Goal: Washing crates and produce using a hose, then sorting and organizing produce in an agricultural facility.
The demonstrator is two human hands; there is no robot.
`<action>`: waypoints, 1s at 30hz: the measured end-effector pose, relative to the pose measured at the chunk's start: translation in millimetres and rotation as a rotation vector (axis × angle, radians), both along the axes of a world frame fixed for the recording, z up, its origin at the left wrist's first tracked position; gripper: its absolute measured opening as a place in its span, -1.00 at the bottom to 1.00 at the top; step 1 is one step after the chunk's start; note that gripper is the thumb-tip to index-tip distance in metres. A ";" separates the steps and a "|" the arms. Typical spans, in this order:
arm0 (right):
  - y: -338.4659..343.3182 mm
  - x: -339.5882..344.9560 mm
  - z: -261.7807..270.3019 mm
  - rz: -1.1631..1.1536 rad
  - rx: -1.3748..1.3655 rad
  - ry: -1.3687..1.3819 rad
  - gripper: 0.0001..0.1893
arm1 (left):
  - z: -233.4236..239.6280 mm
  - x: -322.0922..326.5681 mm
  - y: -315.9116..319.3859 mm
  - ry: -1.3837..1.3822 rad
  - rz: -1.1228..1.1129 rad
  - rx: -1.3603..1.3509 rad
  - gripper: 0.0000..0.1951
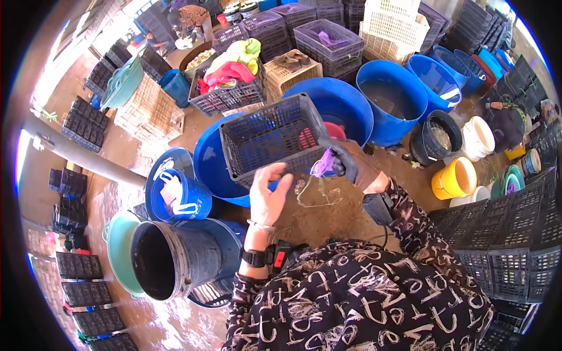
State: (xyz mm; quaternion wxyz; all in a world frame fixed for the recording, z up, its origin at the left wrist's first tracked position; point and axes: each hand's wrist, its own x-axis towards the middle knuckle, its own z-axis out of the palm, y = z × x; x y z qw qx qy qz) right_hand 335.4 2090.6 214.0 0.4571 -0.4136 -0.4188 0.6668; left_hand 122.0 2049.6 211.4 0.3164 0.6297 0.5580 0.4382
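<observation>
A black plastic crate point(272, 136) rests tilted across the rims of two large blue tubs point(206, 162). My left hand point(268, 191), bare and with a band and a watch at the wrist, is raised at the crate's near left edge, fingers apart; whether it touches the crate is unclear. My right hand point(351, 162), in a dark glove, is at the crate's near right corner. Its fingers are closed on a bunch of purple netting point(323, 164), from which thin pale green strands point(322, 202) hang. A pink bowl point(335, 130) shows behind the crate.
Blue tubs point(392, 105) stand ahead, a yellow bucket point(454, 177) to the right. A blue bucket point(199, 206) and an overturned dark barrel point(197, 259) lie left. Black crates point(483, 228) line the right side. A crate of bright cloth point(228, 98) stands ahead; other people are farther off.
</observation>
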 end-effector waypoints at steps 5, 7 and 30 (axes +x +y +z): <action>-5.8 -4.8 -7.4 0.245 0.595 -0.322 -0.64 | 8.3 23.8 -5.4 -0.264 -0.315 0.045 -0.66; -7.6 -8.9 -3.7 0.194 0.974 -0.465 -0.60 | 6.7 30.1 -9.2 -0.460 -0.319 -0.125 -0.75; -27.1 -31.2 -3.0 0.190 0.171 -0.319 -0.78 | -30.6 26.7 -11.3 -0.986 -0.207 -0.490 -0.96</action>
